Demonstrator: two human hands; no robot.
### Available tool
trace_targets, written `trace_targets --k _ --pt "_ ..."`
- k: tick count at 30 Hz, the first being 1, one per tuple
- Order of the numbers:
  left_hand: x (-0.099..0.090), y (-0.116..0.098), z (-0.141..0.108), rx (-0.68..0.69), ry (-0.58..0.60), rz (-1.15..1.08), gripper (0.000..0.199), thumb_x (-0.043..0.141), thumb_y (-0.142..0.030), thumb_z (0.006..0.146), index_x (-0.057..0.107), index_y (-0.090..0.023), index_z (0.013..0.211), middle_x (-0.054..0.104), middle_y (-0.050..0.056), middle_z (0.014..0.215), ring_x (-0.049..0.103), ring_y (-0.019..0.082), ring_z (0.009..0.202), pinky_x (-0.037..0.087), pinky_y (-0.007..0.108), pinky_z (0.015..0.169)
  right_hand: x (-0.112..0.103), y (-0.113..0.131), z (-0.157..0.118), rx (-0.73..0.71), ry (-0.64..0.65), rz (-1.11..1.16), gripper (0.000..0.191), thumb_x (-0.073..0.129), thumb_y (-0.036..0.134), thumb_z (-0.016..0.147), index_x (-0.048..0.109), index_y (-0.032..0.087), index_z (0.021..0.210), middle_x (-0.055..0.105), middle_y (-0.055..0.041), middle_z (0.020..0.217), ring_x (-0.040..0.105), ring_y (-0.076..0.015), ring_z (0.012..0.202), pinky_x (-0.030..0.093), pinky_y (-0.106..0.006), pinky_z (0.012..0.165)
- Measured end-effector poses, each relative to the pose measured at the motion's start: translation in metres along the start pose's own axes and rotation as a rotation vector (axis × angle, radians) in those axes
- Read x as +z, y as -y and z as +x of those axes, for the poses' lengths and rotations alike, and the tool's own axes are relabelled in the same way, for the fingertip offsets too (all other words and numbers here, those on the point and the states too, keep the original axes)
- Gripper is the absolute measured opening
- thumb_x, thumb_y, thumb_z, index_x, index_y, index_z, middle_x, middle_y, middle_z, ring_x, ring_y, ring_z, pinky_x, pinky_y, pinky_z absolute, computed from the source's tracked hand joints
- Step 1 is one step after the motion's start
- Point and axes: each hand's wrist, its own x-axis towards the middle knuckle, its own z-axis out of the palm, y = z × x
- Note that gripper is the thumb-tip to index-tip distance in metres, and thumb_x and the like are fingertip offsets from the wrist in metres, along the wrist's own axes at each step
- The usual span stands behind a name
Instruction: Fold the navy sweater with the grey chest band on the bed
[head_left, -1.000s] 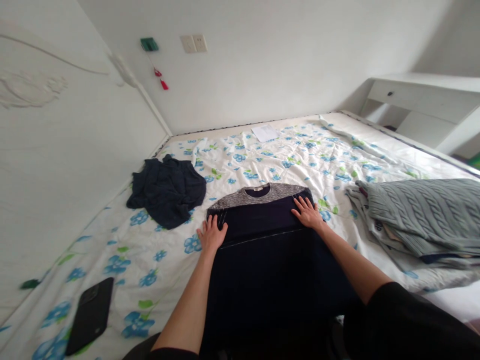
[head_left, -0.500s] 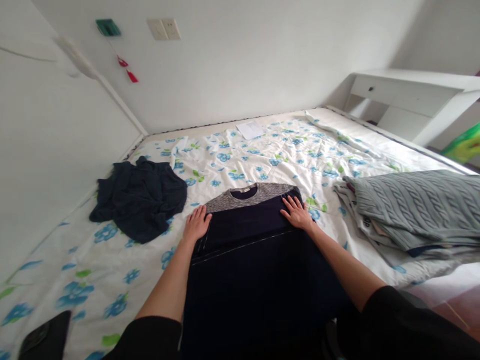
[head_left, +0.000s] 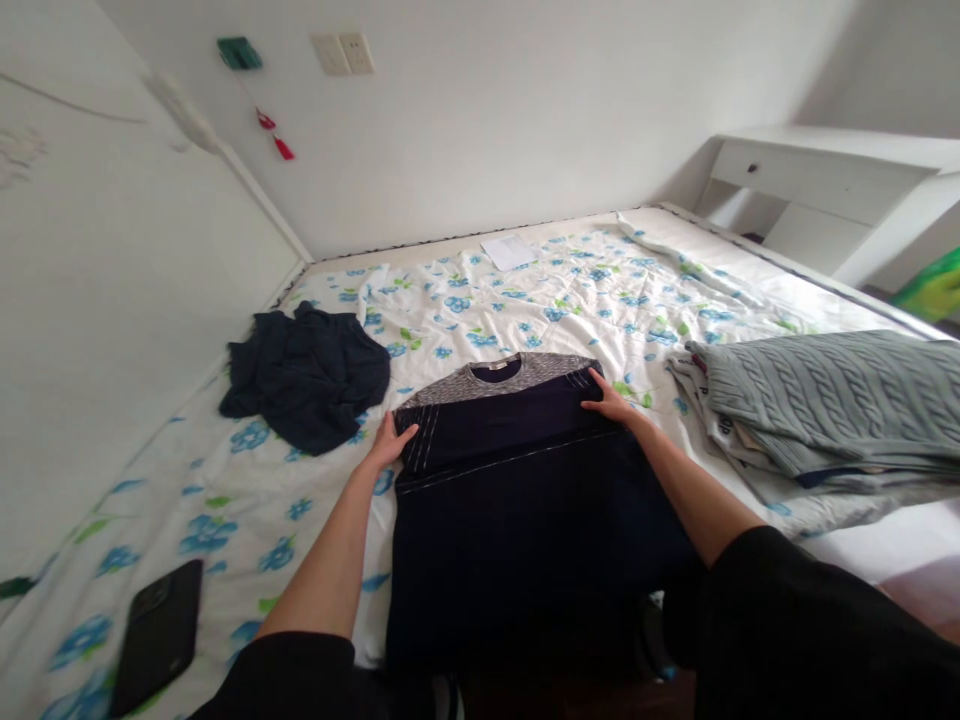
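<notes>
While left hand [head_left: 385,443] and right hand [head_left: 610,406] touch sweater [head_left: 517,510], its bottom indistinct.

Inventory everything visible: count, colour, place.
crewneck shirt: 1, navy/grey, centre
folded clothes: 1 pile, mostly grey, right
crumpled garment: 1, navy, left
smartphone: 1, black, lower left
floral bedsheet: 1, white/blue, underneath
paper: 1, white, far centre
wall plates: 2, cream, upper left
tasselled ornament: 1, green/red, upper left
desk: 1, white, upper right
headboard: 1, white, left
unclear items: 2, greenish, side edges
left hand, right hand: 2, bare, shirt's sides
sleeves: 2, black, bottom
</notes>
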Motion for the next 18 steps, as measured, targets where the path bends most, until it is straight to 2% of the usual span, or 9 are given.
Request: trace_targets --k 2,5,7,9,11,13,16,18 --pt "-0.015 0.011 -0.029 -0.084 -0.009 -0.222 0.077 0.079 -0.051 0.098 0.052 -0.025 0.165 0.061 0.021 0.172 0.062 0.029 0.158 0.055 0.046 0.125 -0.017 -0.012 -0.014 0.107 -0.037 0.321 0.099 0.084 0.021 0.095 0.038 0.022 0.183 0.043 -0.0167 0.185 0.049 -0.0277 0.168 0.045 -0.041 0.135" --pt "-0.033 0.023 -0.073 -0.209 -0.011 -0.441 0.045 0.075 -0.043 0.102 0.068 -0.020 0.140 0.081 0.020 0.141 0.081 0.025 0.124 0.065 0.039 0.108 -0.034 -0.027 -0.043 0.279 -0.017 0.615 0.076 0.088 0.023 0.092 0.063 0.024 0.163 0.063 -0.0158 0.171 0.068 -0.0281 0.150 0.061 -0.038 0.119" --pt "-0.039 0.022 -0.098 -0.235 0.089 -0.507 0.031 0.079 -0.042 0.100 0.074 -0.017 0.118 0.086 0.020 0.123 0.084 0.024 0.109 0.067 0.038 0.103 -0.040 -0.031 -0.063 0.339 0.022 0.668 0.053 0.091 0.027 0.092 0.076 0.022 0.143 0.075 -0.0153 0.155 0.077 -0.0282 0.135 0.067 -0.034 0.107" --pt "-0.041 0.016 -0.120 -0.256 0.238 -0.534 0.027 0.085 -0.043 0.097 0.076 -0.019 0.105 0.088 0.015 0.111 0.084 0.023 0.101 0.067 0.036 0.099 -0.043 -0.031 -0.082 0.389 0.043 0.675 0.041 0.094 0.028 0.091 0.080 0.022 0.129 0.083 -0.0137 0.137 0.083 -0.0261 0.114 0.070 -0.030 0.091" --pt "-0.039 0.010 -0.139 -0.298 0.363 -0.491 0.029 0.092 -0.043 0.091 0.074 -0.021 0.097 0.088 0.011 0.103 0.084 0.022 0.096 0.067 0.034 0.095 -0.045 -0.030 -0.100 0.438 0.043 0.674 0.035 0.096 0.026 0.088 0.081 0.021 0.120 0.087 -0.0108 0.117 0.083 -0.0219 0.092 0.067 -0.025 0.073" --pt "-0.037 0.006 -0.154 -0.340 0.413 -0.386 0.036 0.100 -0.041 0.081 0.071 -0.022 0.088 0.086 0.007 0.093 0.084 0.024 0.091 0.067 0.033 0.088 -0.048 -0.031 -0.115 0.471 0.065 0.646 0.029 0.099 0.024 0.084 0.080 0.020 0.107 0.085 -0.0071 0.094 0.078 -0.0176 0.073 0.061 -0.021 0.059" --pt "-0.039 0.008 -0.172 -0.366 0.438 -0.288 0.049 0.109 -0.039 0.065 0.064 -0.023 0.078 0.082 0.005 0.079 0.084 0.028 0.085 0.069 0.036 0.081 -0.053 -0.037 -0.132 0.476 0.150 0.540 0.031 0.104 0.029 0.081 0.074 0.019 0.085 0.068 0.0012 0.064 0.062 -0.0117 0.052 0.047 -0.018 0.045" --pt "-0.045 0.013 -0.179 -0.376 0.474 -0.258 0.055 0.112 -0.040 0.058 0.062 -0.024 0.075 0.081 0.006 0.076 0.084 0.030 0.082 0.069 0.039 0.078 -0.056 -0.042 -0.139 0.474 0.182 0.497 0.037 0.104 0.029 0.081 0.069 0.019 0.076 0.060 0.0045 0.056 0.054 -0.0089 0.047 0.041 -0.017 0.042"
